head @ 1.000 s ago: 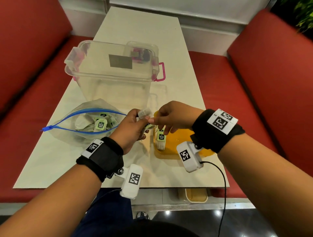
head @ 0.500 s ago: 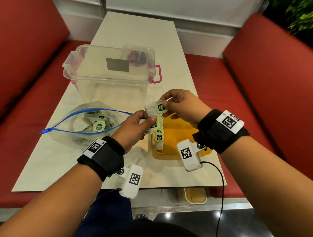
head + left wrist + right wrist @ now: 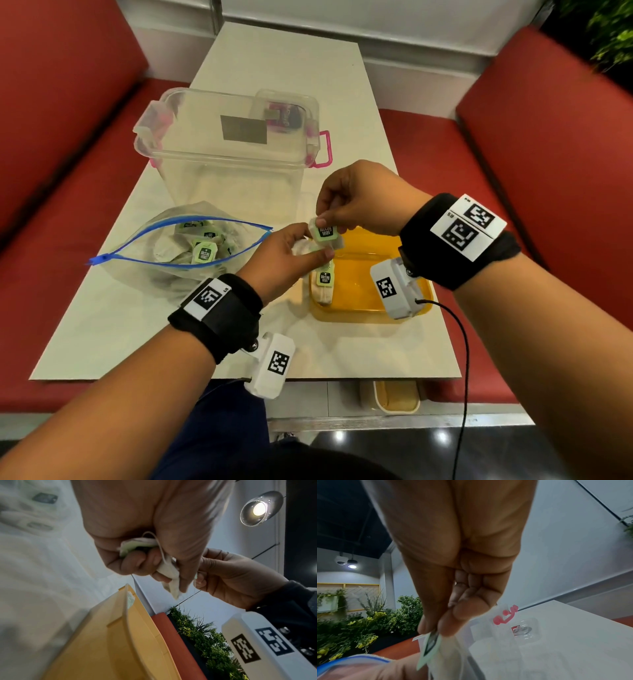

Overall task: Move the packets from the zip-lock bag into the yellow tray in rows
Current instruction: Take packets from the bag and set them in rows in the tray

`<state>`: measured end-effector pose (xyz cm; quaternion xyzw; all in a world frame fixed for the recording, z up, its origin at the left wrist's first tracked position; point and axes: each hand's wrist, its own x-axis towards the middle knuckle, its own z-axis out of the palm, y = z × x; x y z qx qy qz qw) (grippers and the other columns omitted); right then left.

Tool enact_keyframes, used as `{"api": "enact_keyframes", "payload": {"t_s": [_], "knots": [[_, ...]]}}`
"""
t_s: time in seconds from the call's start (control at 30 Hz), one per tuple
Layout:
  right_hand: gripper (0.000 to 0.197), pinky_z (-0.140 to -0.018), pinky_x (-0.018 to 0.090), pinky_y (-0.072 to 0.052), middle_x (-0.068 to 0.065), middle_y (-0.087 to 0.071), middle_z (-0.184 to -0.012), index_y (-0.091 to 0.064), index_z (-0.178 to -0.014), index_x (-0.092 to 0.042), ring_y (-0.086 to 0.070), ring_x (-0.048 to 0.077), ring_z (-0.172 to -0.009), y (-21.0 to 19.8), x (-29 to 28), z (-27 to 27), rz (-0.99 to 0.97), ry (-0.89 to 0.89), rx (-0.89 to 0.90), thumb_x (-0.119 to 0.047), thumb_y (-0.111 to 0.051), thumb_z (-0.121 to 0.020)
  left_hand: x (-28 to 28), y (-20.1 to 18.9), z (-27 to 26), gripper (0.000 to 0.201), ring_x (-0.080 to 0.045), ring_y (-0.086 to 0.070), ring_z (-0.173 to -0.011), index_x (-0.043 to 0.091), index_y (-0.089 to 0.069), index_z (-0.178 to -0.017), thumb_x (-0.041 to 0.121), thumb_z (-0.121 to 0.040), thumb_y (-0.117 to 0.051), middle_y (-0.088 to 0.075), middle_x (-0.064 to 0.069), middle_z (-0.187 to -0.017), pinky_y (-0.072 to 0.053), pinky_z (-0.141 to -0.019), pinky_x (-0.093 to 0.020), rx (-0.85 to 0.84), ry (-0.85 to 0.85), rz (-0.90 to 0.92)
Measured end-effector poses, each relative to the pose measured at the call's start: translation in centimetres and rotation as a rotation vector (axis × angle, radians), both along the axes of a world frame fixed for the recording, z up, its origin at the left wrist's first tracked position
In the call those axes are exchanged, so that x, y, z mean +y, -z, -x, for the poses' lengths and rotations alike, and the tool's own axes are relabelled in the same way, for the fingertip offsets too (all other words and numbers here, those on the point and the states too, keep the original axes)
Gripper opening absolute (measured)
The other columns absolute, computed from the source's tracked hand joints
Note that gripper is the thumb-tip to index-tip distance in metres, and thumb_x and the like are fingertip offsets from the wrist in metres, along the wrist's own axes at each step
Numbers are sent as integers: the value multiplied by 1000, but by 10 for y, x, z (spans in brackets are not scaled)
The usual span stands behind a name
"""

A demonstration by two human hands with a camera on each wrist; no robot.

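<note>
My left hand (image 3: pixel 301 251) grips a small bunch of white tea-bag packets (image 3: pixel 169 570) just left of the yellow tray (image 3: pixel 363 310). My right hand (image 3: pixel 329 219) pinches the green tag (image 3: pixel 324 232) of one packet at the top of that bunch; the same tag (image 3: pixel 429 647) shows edge-on in the right wrist view. One packet (image 3: pixel 323 286) lies along the tray's left side. The open zip-lock bag (image 3: pixel 137 270) with a blue seal lies to the left and holds several more packets (image 3: pixel 203 253).
A clear plastic storage box (image 3: pixel 226 164) with pink latches stands behind the bag and tray. Red bench seats (image 3: pixel 513 178) flank the narrow white table (image 3: pixel 137 342). The tray sits near the table's front right edge.
My right hand came back down from its raised spot, and it now pinches the tag close against the bunch in my left hand. The left hand stayed by the tray's left edge.
</note>
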<state>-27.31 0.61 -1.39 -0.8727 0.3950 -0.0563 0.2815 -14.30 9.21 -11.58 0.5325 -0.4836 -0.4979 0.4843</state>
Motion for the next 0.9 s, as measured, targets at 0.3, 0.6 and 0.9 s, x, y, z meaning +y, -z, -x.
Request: {"api": "enact_keyframes", "payload": {"t_s": [0.3, 0.6, 0.9], "knots": [[4, -60, 18, -56, 2, -73, -73, -68, -90, -12, -66, 6, -57, 5, -3, 7, -69, 11, 130, -14, -67, -87, 1, 11, -7, 23, 3, -58, -60, 13, -62, -106, 20, -87, -70, -66, 2, -85, -43, -52, -12, -85, -85, -68], [3, -57, 19, -41, -7, -64, -64, -72, -83, -18, -57, 5, -58, 48, -2, 10, -186, -61, 403, -22, -73, -82, 6, 10, -18, 29, -7, -48, -52, 16, -59, -107, 7, -92, -36, -50, -6, -78, -29, -47, -18, 46, -151, -232], [14, -68, 26, -51, 3, -73, -86, -74, -95, -7, -61, 10, -60, 82, -13, -9, -176, -53, 606, -14, -68, -85, 14, 9, -20, 30, -10, -53, -61, 10, -57, -115, -1, -93, -39, -51, -5, -74, -37, -45, -8, 44, -149, -210]]}}
